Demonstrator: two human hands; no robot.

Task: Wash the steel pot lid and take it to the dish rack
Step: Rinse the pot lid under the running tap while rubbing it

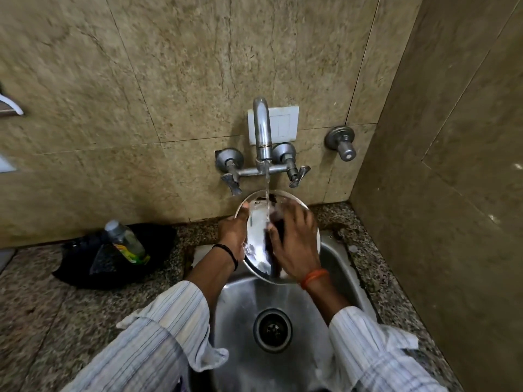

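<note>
The round steel pot lid [256,236] is held tilted over the steel sink [246,335], under the tap's running water [267,190]. My left hand [233,232] grips the lid's left rim, thumb over the edge. My right hand [294,244] lies flat on the lid's face, fingers spread and pressed on something dark at the lid's middle; I cannot tell what it is. The lid's right half is hidden by that hand.
A wall tap [261,137] with two lever handles stands above the sink. A small bottle [127,241] rests on a black bag [113,258] on the granite counter [42,306] at left. A side wall [438,193] closes the right.
</note>
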